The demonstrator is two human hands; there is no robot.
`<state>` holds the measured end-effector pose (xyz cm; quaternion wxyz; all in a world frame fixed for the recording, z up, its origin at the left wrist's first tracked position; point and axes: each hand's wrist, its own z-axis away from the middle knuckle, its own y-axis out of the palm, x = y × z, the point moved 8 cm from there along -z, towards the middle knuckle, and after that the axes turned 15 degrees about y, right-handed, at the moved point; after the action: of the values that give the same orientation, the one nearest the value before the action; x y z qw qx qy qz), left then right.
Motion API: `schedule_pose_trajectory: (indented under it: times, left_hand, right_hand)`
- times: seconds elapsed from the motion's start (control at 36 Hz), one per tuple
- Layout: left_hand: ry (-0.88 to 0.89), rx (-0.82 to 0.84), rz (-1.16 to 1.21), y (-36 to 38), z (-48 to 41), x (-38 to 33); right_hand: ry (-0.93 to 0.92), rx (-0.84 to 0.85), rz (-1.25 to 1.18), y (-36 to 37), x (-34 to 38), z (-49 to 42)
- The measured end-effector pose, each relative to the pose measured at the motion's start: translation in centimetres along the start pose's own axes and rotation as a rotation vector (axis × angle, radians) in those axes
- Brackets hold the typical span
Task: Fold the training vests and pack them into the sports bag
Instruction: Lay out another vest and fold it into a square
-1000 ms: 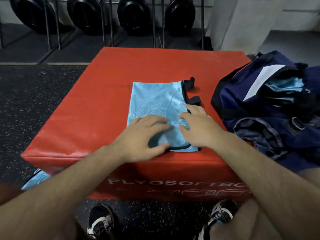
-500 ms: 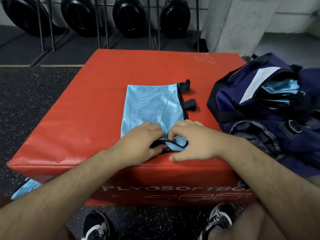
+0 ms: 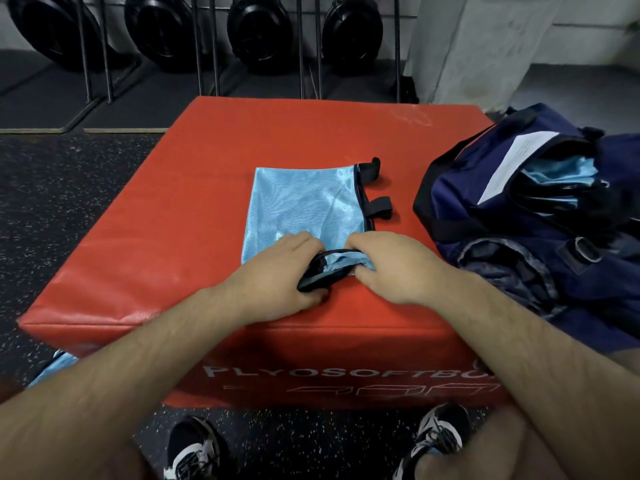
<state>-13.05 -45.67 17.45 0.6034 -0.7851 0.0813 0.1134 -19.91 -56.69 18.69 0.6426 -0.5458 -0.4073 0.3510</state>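
On the red surface (image 3: 156, 244), close to its front edge, lies the vest (image 3: 304, 202): light blue mesh, black trim (image 3: 332, 251), already down to a narrow panel. Two black straps (image 3: 379, 209) poke out on its right side. My left hand (image 3: 273, 271) grips the near hem, fingers curled round the trim. My right hand (image 3: 394, 268) pinches the same hem just beside it, with blue cloth bunched under the fingers. The near end is lifted and the far end lies flat.

My read: this is the cross fold, near end over far.

Handling, judged from the sheen and the creases: thin, very light, limp, no stiffness, and likely slick on this vinyl. It should slide or skew if dragged. Best hold is on the trim at both near corners, hands spread wider than now, since the trim is thicker than the mesh. The straps may flop loose, so tuck them in.

The bag (image 3: 519, 244) is navy and sits against the surface's right side with its mouth open. Folded blue packed vests (image 3: 561, 173) show inside. I can't tell how much room is left.

A spare vest (image 3: 52, 367) is on the floor (image 3: 69, 188) at lower left, partly behind my forearm. Black plates (image 3: 259, 32) stand in a rack at the back.
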Motion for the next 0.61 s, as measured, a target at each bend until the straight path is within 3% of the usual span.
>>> schedule_pose_trajectory:
  times: [0.39, 0.61]
  left_hand:
    - [-0.149, -0.111, 0.069, -1.6, 1.1, -0.2]
    - [-0.172, 0.053, -0.193, -1.4, 2.7, -0.9]
  right_hand:
    - [-0.024, -0.289, 0.177, 0.5, 2.2, 0.9]
    - [0.010, -0.257, 0.069, -0.6, 1.2, 1.8]
